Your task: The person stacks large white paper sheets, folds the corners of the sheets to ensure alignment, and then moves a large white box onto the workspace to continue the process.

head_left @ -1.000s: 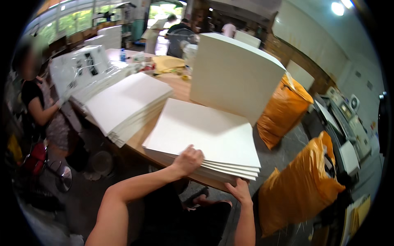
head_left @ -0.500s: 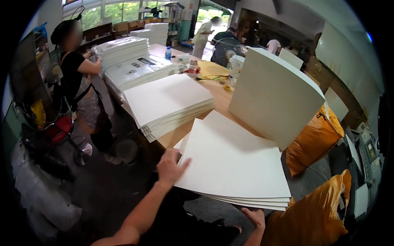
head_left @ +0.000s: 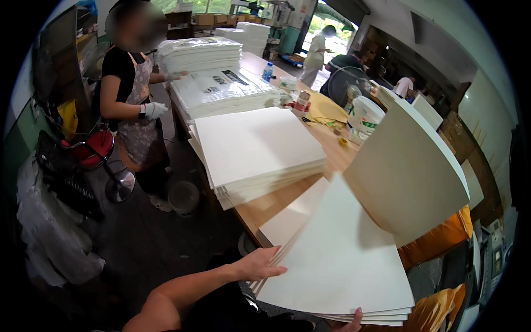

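Several large white sheets (head_left: 343,260) are fanned out between my hands, tilted over the table's near end. My left hand (head_left: 259,264) grips their left edge, the thumb lying on top. At the near right edge my right hand (head_left: 350,323) holds them too; its thumb shows above, while the other fingers are hidden below. Another pale sheet or pile (head_left: 296,213) lies on the table partly under the held ones. Beyond my left hand stands a thick stack of white sheets (head_left: 257,145). A bowed batch of large sheets (head_left: 412,171) stands upright on the right.
Plastic-wrapped stacks (head_left: 221,91) cover the far left of the wooden table (head_left: 264,213). A white bucket (head_left: 365,117), yellow tape (head_left: 343,142) and a bottle (head_left: 267,72) stand farther back. A gloved co-worker (head_left: 124,91) is at the left; orange sacks (head_left: 440,235) are right.
The held sheets have swung and dropped lower right, their left edges fanning apart. My left hand has moved right and down. The co-worker has turned, lowering one gloved hand. The view has shifted.
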`<state>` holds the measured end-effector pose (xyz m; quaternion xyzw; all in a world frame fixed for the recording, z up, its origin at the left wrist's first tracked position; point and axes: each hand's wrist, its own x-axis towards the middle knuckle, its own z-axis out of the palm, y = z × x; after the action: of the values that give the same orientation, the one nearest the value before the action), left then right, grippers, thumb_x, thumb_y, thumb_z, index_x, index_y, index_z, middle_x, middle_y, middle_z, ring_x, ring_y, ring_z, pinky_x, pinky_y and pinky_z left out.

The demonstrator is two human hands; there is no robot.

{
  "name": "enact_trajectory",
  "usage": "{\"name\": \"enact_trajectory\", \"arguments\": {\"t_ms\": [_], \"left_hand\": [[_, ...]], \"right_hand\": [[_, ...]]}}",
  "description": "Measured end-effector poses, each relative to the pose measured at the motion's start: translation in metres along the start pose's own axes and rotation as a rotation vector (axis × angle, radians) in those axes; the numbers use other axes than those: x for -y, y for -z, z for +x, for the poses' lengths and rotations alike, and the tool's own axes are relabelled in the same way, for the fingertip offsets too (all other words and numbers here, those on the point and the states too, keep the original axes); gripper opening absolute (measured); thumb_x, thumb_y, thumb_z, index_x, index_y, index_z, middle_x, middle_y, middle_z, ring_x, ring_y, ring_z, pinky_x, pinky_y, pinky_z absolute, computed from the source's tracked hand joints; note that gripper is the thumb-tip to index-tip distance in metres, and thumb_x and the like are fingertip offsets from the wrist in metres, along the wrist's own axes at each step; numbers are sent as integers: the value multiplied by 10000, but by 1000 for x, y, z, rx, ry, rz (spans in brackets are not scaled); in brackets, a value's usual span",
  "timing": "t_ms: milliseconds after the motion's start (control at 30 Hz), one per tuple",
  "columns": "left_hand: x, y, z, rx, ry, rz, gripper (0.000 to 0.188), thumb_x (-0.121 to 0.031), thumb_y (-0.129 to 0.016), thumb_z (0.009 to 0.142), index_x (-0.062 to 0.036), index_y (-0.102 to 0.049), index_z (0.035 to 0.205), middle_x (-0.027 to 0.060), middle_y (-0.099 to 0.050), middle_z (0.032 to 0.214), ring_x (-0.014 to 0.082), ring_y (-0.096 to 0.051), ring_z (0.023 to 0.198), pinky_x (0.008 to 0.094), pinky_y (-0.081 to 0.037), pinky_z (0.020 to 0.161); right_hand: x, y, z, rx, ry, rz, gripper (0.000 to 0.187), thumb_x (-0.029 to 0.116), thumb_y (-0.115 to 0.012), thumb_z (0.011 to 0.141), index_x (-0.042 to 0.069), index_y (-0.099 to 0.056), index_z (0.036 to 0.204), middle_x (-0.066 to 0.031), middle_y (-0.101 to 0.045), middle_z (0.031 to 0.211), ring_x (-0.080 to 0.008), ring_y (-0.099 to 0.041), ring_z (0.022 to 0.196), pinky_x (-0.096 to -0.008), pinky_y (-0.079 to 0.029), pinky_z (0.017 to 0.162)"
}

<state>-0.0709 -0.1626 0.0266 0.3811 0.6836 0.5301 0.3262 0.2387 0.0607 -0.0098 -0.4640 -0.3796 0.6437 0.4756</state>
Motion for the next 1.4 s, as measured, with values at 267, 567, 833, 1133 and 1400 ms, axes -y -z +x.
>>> {"name": "enact_trajectory", "arguments": {"t_ms": [267, 567, 833, 1133, 1400], "left_hand": [[-18, 124, -5, -380, -135, -567, 487, -78, -683, 929, 19, -513, 1375, 97, -661, 1208, 159, -637, 1106, 330, -519, 978], [43, 261, 58, -758, -283, -779, 444, -157, -638, 964, 9, -522, 1359, 115, -651, 1229, 230, -656, 1106, 373, -536, 957], [104, 286, 89, -632, -39, -979, 498, -233, -491, 1054, 84, -430, 1434, 208, -579, 1397, 345, -594, 1264, 465, -482, 1084], [117, 303, 60, -640, -236, -970, 485, -260, -518, 1057, 31, -456, 1439, 162, -594, 1379, 314, -595, 1252, 451, -475, 1076], [10, 29, 99, -834, -425, -303, 320, -26, -500, 933, 47, -608, 1225, 112, -638, 1229, 201, -597, 1142, 355, -471, 1027]], "right_hand": [[31, -204, 31, 708, 111, 206, 585, 125, -657, 929, -9, -431, 1452, -146, -561, 1354, -284, -564, 1253, -451, -487, 1053], [-86, -535, 116, 971, -425, 337, 186, 57, -760, 879, 46, -699, 1055, -47, -680, 977, -191, -657, 941, -346, -539, 801], [-162, -570, 147, 684, -628, 75, 224, 46, -806, 827, -10, -683, 1006, -90, -698, 937, -240, -678, 840, -378, -579, 740], [-48, -376, 44, 990, 37, -228, 257, 179, -712, 962, -31, -675, 1105, -108, -726, 1027, -172, -674, 983, -339, -554, 910], [33, 26, 63, -247, 577, -608, 120, 125, -658, 977, 13, -656, 937, -34, -651, 814, -117, -619, 754, -272, -512, 702]]}}
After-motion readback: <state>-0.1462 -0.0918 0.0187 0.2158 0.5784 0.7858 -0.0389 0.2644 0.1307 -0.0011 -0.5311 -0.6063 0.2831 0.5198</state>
